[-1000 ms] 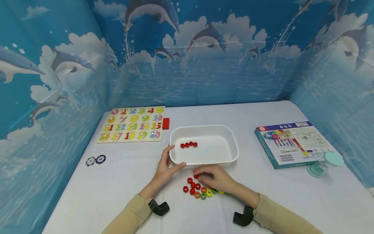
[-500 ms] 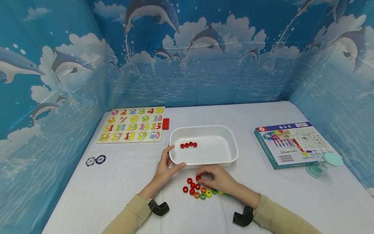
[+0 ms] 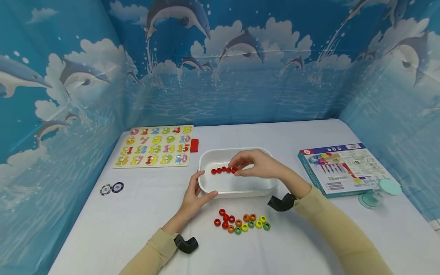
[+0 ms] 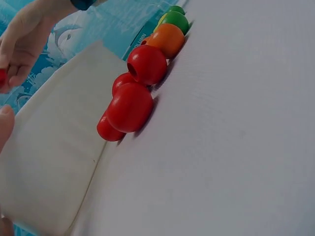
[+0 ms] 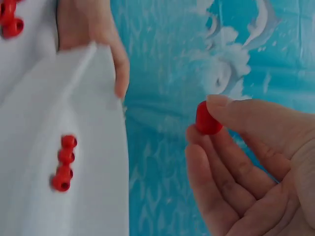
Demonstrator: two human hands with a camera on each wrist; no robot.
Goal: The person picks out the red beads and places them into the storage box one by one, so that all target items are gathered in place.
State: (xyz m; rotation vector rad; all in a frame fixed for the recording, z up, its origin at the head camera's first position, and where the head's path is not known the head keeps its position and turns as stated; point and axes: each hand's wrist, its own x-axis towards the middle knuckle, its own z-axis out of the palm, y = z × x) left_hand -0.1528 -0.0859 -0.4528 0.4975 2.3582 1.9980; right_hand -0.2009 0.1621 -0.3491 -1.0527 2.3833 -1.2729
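Note:
My right hand (image 3: 256,164) is above the white tray (image 3: 240,187), pinching a red bead (image 5: 208,118) between thumb and fingers. Inside the tray's left half, several red beads (image 3: 221,169) lie in a short row, and the pinched bead is near its right end in the head view. My left hand (image 3: 193,196) grips the tray's near left corner, thumb along the front wall and fingers round the left side. In front of the tray, loose red beads (image 4: 130,107), orange beads (image 4: 168,40), yellow beads (image 3: 259,224) and green beads (image 3: 266,226) lie on the tablecloth.
A number puzzle board (image 3: 156,147) lies at the back left, with a red block (image 3: 194,145) beside it. Two round chips (image 3: 111,188) lie at the left. On the right are a flat box (image 3: 343,168) and a small container with mint lids (image 3: 369,199).
My right hand has lifted a red bead from in front of the tray and carried it forward over the tray. My left hand stays at the tray's corner.

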